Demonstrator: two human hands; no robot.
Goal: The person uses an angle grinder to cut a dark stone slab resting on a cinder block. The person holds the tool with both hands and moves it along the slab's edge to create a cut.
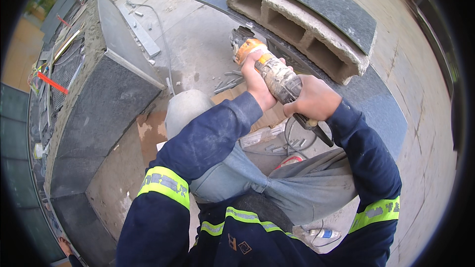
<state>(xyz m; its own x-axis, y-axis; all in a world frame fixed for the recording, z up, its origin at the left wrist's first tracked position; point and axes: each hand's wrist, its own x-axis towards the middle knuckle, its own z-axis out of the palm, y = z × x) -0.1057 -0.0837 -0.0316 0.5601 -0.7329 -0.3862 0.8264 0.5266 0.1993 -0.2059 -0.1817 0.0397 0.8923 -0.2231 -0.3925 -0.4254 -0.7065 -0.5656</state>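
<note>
An angle grinder (279,76) with an orange head and a dust-caked body lies across the middle of the view. My left hand (258,84) wraps around its front part, just behind the orange head. Farther back, my right hand (316,100) grips the rear of the body, where the black tail and cord begin. The tool's dark metal front end is close to the edge of a dark grey stone slab (386,104); contact cannot be made out. On this slab rests a hollow concrete block (289,7), topped by another grey slab (316,0).
Dark stone panels (114,94) form a raised structure at the left, holding mesh and an orange-red strip (52,83). A cable (161,29) crosses the concrete floor. Offcuts (227,84) and cardboard lie around my legs. A blue-and-white plug (324,233) is near my right arm. Another person's hand (65,247) shows lower left.
</note>
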